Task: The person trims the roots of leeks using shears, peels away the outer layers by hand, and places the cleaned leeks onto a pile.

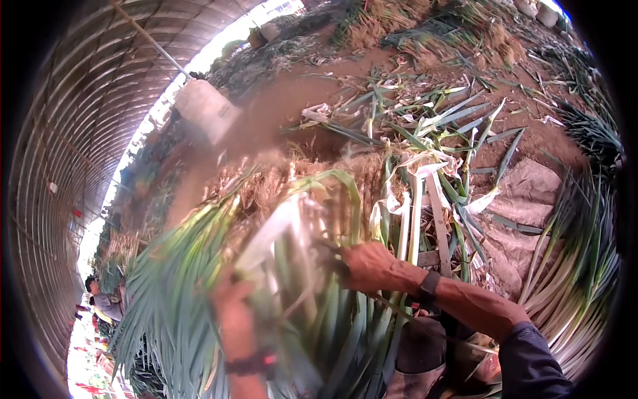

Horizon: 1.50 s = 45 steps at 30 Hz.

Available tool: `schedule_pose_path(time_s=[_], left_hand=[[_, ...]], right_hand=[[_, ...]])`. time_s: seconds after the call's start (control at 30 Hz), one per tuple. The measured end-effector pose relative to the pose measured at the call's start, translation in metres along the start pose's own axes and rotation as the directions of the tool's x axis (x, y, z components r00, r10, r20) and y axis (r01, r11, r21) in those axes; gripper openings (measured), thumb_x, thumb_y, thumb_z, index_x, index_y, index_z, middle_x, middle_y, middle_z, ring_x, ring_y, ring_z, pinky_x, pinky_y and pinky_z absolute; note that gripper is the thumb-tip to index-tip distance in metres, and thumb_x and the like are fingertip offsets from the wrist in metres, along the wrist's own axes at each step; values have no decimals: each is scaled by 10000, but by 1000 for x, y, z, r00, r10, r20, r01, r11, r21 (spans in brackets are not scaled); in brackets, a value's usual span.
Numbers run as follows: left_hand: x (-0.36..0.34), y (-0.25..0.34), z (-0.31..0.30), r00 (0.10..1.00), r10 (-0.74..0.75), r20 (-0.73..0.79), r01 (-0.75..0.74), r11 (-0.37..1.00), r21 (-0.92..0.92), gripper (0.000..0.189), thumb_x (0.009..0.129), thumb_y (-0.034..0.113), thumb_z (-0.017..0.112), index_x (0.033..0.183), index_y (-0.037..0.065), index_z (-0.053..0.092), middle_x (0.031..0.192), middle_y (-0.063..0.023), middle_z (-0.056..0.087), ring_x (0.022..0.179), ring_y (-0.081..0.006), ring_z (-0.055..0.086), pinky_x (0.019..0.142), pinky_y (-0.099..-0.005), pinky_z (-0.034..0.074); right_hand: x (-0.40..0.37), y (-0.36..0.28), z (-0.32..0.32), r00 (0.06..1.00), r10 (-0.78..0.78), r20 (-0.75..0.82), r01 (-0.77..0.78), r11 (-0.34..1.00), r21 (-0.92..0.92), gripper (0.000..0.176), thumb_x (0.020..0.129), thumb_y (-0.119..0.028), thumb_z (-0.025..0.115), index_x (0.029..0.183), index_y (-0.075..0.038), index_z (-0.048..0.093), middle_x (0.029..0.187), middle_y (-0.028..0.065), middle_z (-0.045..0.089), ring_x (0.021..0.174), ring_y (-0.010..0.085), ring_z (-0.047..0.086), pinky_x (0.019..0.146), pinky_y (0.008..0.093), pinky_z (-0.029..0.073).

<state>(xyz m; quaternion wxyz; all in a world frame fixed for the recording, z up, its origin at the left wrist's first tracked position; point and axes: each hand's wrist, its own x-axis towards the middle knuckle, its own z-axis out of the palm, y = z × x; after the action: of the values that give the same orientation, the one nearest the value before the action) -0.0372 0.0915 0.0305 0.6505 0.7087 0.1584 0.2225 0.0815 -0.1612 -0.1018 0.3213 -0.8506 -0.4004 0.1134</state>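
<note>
Long green onions with white stems and brown roots (pixel 206 259) lie in a heap at the lower left and centre. My left hand (pixel 234 289), blurred, is closed at the side of a pale leaf (pixel 269 229) among the stems; what it grips is hidden. Just right of the middle, my right hand (pixel 372 266) is wrapped round a dark object (pixel 331 255), too blurred to name, which points left toward the stems. Each wrist has a dark band. Loose peeled leaves (pixel 432 159) lie beyond my right hand.
A pale sack (pixel 207 110) stands at the upper left. More onions (pixel 578 246) are piled at the right, beside a crumpled brownish sheet (pixel 525 199). Another person (pixel 106 302) is at the far left, under the arched roof (pixel 60 133). Onion bundles (pixel 425 33) lie on the soil at the top.
</note>
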Motion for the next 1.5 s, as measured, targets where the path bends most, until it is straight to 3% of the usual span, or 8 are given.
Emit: schedule_pose_path(time_s=[0.37,0.47,0.5,0.6,0.7,1.07,1.3,1.5], left_hand=[[13,-1,-189,871,195,-451,-64,955,290,299,723,155,640,982,12,598,838,-96,612,654,-222,563,594,-354,500],[27,-13,-195,893,364,-266,44,517,855,326,774,73,616,1088,-11,620,931,-167,668,746,-304,639,699,-438,540],[16,-4,-146,813,580,-50,-67,179,982,449,792,11,620,1240,12,595,1036,-202,679,899,-383,670,819,-468,536],[7,1,-102,889,427,167,-90,-195,977,669,745,-28,699,1379,82,518,1413,-141,512,1313,-368,487,1055,-457,424],[0,10,-60,855,365,370,-209,-410,888,670,731,-33,690,1373,95,544,1486,-90,439,1387,-344,409,1121,-467,363],[4,-15,47,647,-138,750,-751,-283,596,92,756,9,610,816,65,650,913,-105,625,928,-296,583,834,-437,470],[5,-115,112,685,-263,680,-662,164,731,132,811,94,607,725,30,685,744,-200,674,765,-330,702,693,-450,552],[4,-132,121,792,-329,515,-507,117,854,173,817,61,582,805,-9,739,836,-267,695,772,-429,713,646,-485,566]], right_hand=[[-107,-8,-85,984,121,131,-137,984,115,599,793,-401,772,1227,-26,600,812,171,675,595,356,637,591,466,509],[-126,18,-71,996,80,-41,-75,990,122,566,777,-416,792,1090,25,627,792,182,671,620,392,638,636,495,506],[-130,37,-56,973,-138,-186,152,986,63,506,946,-378,654,1392,-149,585,763,71,703,477,161,547,435,348,462],[-135,4,-77,995,101,23,-103,975,199,526,785,-396,780,1091,9,644,625,174,617,577,360,632,570,463,489],[-140,1,-73,999,31,-18,-27,984,176,504,794,-380,758,1098,7,648,613,169,611,558,337,631,551,445,483],[-128,-14,-61,998,-8,67,-8,975,223,489,761,-440,763,910,6,629,629,188,618,612,392,649,584,466,506],[-92,-3,-39,951,193,242,-214,975,64,449,748,-414,722,832,18,636,603,181,624,611,390,663,594,474,526],[-64,17,-23,978,180,107,-179,984,-18,467,742,-406,710,902,28,649,600,176,623,571,369,647,566,468,522]])
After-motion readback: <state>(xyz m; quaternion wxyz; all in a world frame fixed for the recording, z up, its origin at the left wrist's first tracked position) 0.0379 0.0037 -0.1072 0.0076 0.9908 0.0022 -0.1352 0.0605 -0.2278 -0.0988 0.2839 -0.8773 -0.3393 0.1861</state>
